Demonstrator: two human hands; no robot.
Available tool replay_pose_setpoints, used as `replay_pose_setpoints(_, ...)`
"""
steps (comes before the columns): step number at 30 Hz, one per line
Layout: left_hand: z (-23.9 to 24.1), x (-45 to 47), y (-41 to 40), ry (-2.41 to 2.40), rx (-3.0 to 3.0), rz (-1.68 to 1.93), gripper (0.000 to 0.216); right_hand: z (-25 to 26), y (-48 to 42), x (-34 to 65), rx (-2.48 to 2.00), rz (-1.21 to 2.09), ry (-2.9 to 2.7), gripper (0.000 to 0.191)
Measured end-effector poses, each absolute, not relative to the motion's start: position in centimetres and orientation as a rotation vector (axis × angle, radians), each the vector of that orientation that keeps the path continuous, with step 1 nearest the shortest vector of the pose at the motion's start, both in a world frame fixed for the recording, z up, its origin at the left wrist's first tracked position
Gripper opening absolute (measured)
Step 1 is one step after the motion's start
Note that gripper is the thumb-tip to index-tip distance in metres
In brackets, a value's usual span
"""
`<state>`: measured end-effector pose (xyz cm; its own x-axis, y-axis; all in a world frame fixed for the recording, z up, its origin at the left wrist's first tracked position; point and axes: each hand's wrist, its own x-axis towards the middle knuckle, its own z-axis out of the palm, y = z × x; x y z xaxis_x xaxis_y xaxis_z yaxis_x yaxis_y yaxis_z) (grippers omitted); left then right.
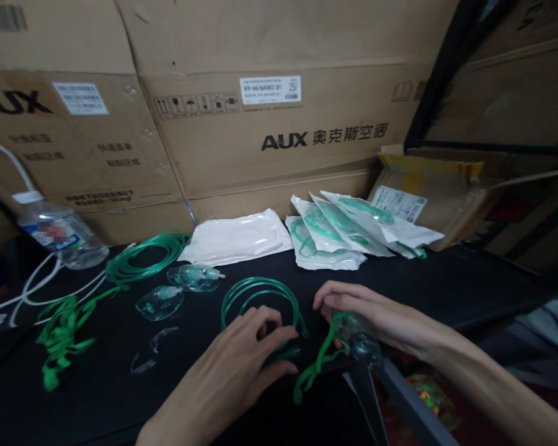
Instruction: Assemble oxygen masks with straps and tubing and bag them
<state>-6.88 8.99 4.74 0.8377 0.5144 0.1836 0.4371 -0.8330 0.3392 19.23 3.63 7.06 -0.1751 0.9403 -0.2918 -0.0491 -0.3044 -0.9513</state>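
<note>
My left hand (242, 365) rests on the black table (177, 396), fingers curled and pinched on a coil of green tubing (260, 291). My right hand (363, 310) lies beside it, fingers closed around a clear breathing mask (360, 344) with a green strap (314, 368) that hangs off the near edge. Two more clear masks (179, 288) lie to the left of the coil. A second coil of green tubing (144, 254) sits behind them, and a heap of green straps (60, 337) lies at far left.
Sealed pouches holding masks (348, 232) and a stack of flat white bags (237, 238) lie at the back. A water bottle (60, 232) and white cable (41, 288) are at left. Big cardboard boxes (279, 124) wall the back; a black frame (441, 74) stands right.
</note>
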Motion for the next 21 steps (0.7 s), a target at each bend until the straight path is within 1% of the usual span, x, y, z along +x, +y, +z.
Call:
replay_pose_setpoints(2,5.0,-6.9,9.1,0.702,2.712,0.362,0.027,7.1,3.1,19.5,-1.201,1.633,-1.074,0.021)
replay_pose_setpoints(5,5.2,-6.7,9.3,0.674,2.71,0.323,0.013,6.9,2.5,19.9,-1.134,1.665,-1.088,0.02)
replay_pose_setpoints(7,5.2,-6.6,9.3,0.672,2.701,0.314,0.011,6.7,2.2,20.1,-1.137,1.652,-1.13,0.025)
replay_pose_setpoints(9,5.0,-6.5,9.2,0.675,2.665,0.331,0.01,6.3,2.0,20.3,-1.125,1.63,-1.157,0.034)
replay_pose_setpoints(11,4.8,-6.5,9.1,0.674,2.609,0.394,0.01,5.8,1.8,20.6,-1.093,1.633,-1.143,0.043)
replay_pose_setpoints(13,4.6,-6.6,9.0,0.663,2.544,0.488,0.01,5.5,1.8,20.7,-1.076,1.645,-1.114,0.046)
replay_pose_setpoints(18,4.6,-6.7,9.1,0.672,2.382,0.726,0.008,5.4,2.2,20.4,-1.145,1.584,-1.139,0.028)
replay_pose_setpoints(21,4.8,-6.7,9.3,0.746,2.288,0.766,0.001,5.3,2.4,20.3,-1.159,1.592,-1.133,0.03)
